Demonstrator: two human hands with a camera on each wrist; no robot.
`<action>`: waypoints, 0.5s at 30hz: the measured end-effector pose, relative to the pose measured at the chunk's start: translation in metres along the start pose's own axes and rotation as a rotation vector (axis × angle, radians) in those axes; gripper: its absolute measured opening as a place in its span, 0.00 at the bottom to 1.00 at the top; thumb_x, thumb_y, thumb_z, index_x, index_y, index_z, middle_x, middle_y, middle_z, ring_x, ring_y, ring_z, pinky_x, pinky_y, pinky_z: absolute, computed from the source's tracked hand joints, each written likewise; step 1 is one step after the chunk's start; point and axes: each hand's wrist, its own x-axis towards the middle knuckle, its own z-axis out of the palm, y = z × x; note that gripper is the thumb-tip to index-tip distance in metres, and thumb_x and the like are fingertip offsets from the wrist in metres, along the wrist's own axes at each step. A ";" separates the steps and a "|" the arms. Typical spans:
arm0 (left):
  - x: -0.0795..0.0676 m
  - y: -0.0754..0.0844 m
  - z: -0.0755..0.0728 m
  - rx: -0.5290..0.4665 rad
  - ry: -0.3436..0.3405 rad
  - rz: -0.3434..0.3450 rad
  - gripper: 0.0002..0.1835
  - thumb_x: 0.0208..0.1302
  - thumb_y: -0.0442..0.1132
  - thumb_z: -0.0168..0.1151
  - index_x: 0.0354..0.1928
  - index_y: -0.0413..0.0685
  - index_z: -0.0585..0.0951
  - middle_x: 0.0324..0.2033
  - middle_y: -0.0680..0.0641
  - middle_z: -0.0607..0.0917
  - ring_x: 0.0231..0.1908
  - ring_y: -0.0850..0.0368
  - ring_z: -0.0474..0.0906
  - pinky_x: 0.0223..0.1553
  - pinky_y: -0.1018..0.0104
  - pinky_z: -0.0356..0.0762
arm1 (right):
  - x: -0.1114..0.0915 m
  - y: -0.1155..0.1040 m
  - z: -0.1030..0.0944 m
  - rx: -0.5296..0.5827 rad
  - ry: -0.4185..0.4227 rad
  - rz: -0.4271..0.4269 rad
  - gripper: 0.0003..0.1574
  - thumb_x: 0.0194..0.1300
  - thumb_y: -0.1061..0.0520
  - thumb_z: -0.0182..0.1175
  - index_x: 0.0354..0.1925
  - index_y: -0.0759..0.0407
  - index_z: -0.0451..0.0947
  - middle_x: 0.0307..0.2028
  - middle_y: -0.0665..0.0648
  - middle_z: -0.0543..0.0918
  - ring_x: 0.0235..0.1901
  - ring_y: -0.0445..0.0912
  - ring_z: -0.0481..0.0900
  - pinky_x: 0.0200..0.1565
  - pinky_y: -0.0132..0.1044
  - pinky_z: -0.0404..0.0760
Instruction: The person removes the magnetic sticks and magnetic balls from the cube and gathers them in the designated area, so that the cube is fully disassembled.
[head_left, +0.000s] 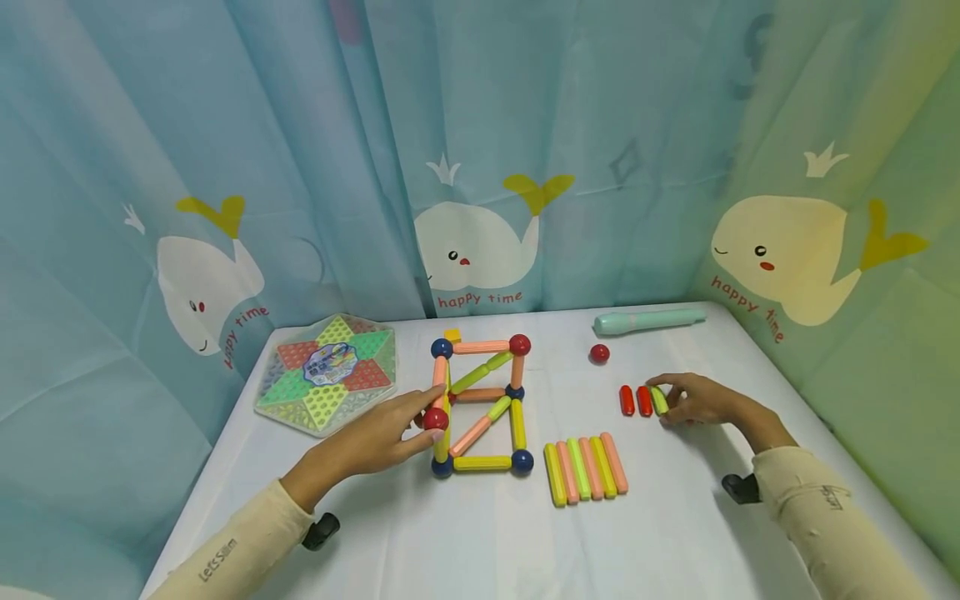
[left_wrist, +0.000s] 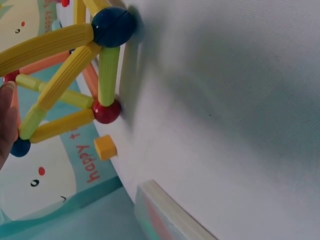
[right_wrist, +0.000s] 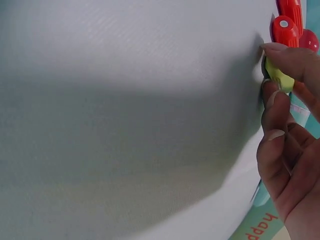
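Note:
A cube-like frame of magnetic sticks and balls (head_left: 482, 462) stands on the white table, with yellow, pink and green sticks joined by red and dark blue balls. At its near left corner my left hand (head_left: 378, 433) grips the frame, thumb and fingers around a red ball (head_left: 436, 419). The left wrist view shows a blue ball (left_wrist: 114, 26) of the frame, with only fingertips of that hand at the edge. On the right, my right hand (head_left: 697, 400) pinches a short yellow-green magnetic stick (right_wrist: 279, 76) between thumb and finger, beside two short red sticks (head_left: 644, 401).
Several long sticks (head_left: 585, 470) lie in a row between the hands. A loose red ball (head_left: 599, 354) and a pale green pen-like tool (head_left: 648, 321) lie farther back. A game board box (head_left: 330, 371) is at left; a yellow block (left_wrist: 105, 147) sits behind the frame. Curtains enclose the table.

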 end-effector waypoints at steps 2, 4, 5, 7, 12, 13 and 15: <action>0.000 0.000 0.000 -0.004 0.002 0.004 0.37 0.74 0.57 0.55 0.76 0.44 0.62 0.55 0.50 0.81 0.47 0.61 0.78 0.46 0.65 0.81 | -0.002 -0.001 0.001 0.009 0.008 0.001 0.46 0.58 0.59 0.73 0.69 0.69 0.64 0.43 0.63 0.79 0.35 0.47 0.76 0.34 0.38 0.79; 0.000 0.000 0.000 -0.009 0.004 0.009 0.37 0.74 0.57 0.55 0.76 0.44 0.62 0.56 0.49 0.81 0.47 0.61 0.78 0.46 0.65 0.81 | -0.003 -0.003 0.002 0.006 0.023 0.010 0.48 0.57 0.57 0.74 0.69 0.69 0.64 0.44 0.63 0.80 0.37 0.48 0.76 0.36 0.38 0.80; 0.000 0.001 0.000 -0.010 0.005 0.012 0.37 0.74 0.57 0.55 0.76 0.44 0.62 0.56 0.49 0.81 0.47 0.61 0.78 0.46 0.65 0.81 | -0.004 -0.003 0.002 0.000 0.029 0.006 0.48 0.57 0.56 0.74 0.69 0.69 0.64 0.45 0.64 0.80 0.38 0.49 0.76 0.37 0.38 0.80; 0.000 0.001 0.000 -0.012 0.006 0.014 0.37 0.74 0.57 0.56 0.76 0.44 0.62 0.56 0.49 0.81 0.47 0.60 0.78 0.46 0.65 0.80 | -0.006 -0.004 0.004 -0.011 0.043 0.000 0.47 0.57 0.54 0.74 0.68 0.70 0.65 0.46 0.63 0.81 0.39 0.49 0.76 0.37 0.38 0.80; 0.000 0.001 -0.001 -0.021 0.003 0.002 0.37 0.74 0.56 0.56 0.77 0.46 0.61 0.54 0.50 0.81 0.47 0.59 0.79 0.45 0.65 0.80 | -0.007 -0.003 0.005 -0.021 0.081 -0.024 0.44 0.59 0.54 0.73 0.67 0.70 0.68 0.45 0.62 0.82 0.39 0.49 0.76 0.37 0.35 0.80; 0.000 0.002 -0.001 -0.022 0.002 -0.001 0.37 0.74 0.56 0.57 0.77 0.46 0.61 0.54 0.50 0.81 0.47 0.59 0.78 0.45 0.66 0.80 | -0.007 -0.002 0.005 -0.025 0.091 -0.031 0.44 0.59 0.55 0.73 0.67 0.71 0.68 0.45 0.62 0.82 0.39 0.49 0.76 0.37 0.35 0.79; 0.000 0.002 -0.001 -0.024 0.001 -0.005 0.37 0.74 0.56 0.57 0.77 0.46 0.61 0.54 0.50 0.81 0.47 0.60 0.78 0.46 0.66 0.80 | -0.008 -0.002 0.006 -0.020 0.109 -0.036 0.44 0.58 0.55 0.73 0.67 0.71 0.67 0.45 0.63 0.82 0.40 0.49 0.76 0.37 0.35 0.79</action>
